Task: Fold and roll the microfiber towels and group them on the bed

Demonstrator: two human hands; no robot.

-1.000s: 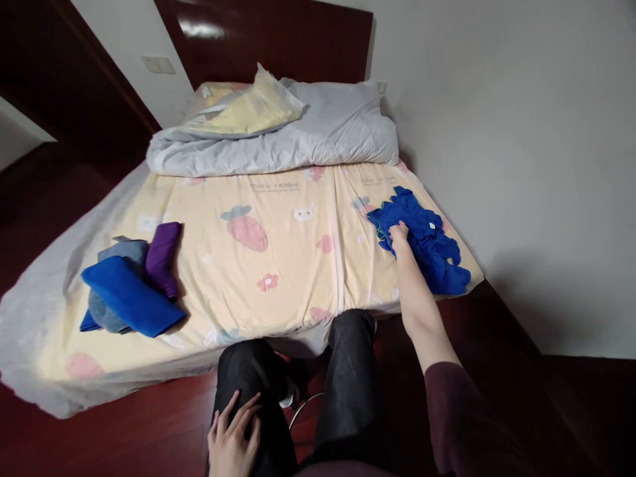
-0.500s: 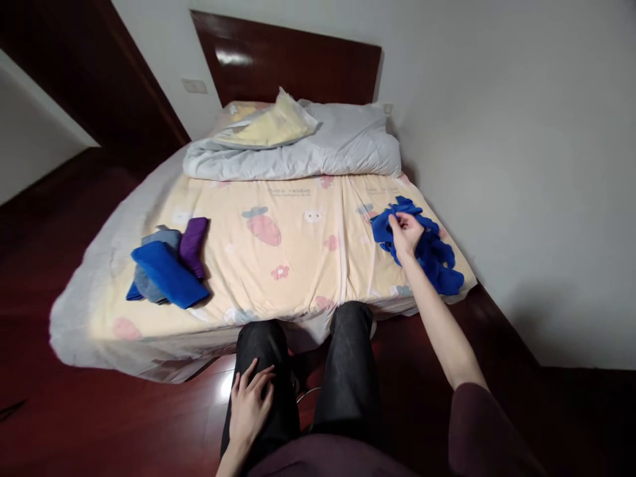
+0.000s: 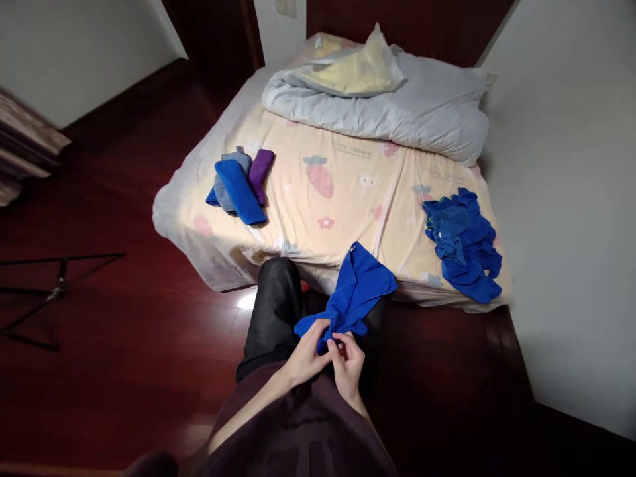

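A crumpled blue cloth (image 3: pixel 358 288) lies over my right leg and reaches the bed's front edge, its near end between my hands. My left hand (image 3: pixel 309 354) pinches that end, fingers closed on the fabric. Close beside it, my right hand (image 3: pixel 348 364) also has its fingers closed on the cloth. On the right of the bed is a loose pile of blue cloths (image 3: pixel 464 245). Folded blue (image 3: pixel 241 192), grey (image 3: pixel 226 192) and purple (image 3: pixel 260 173) cloths lie together at the bed's left.
The bed (image 3: pixel 298 199) has a patterned yellow sheet, with a grey quilt (image 3: pixel 432 112) and a yellow plastic-wrapped item (image 3: pixel 355 71) at its head. Black stand legs (image 3: pixel 54 291) are on the floor at left. A wall borders the bed's right side.
My right hand has come from the right pile to my lap with a blue cloth. My left hand has left my thigh and taken hold of it. The view has shifted left and down.
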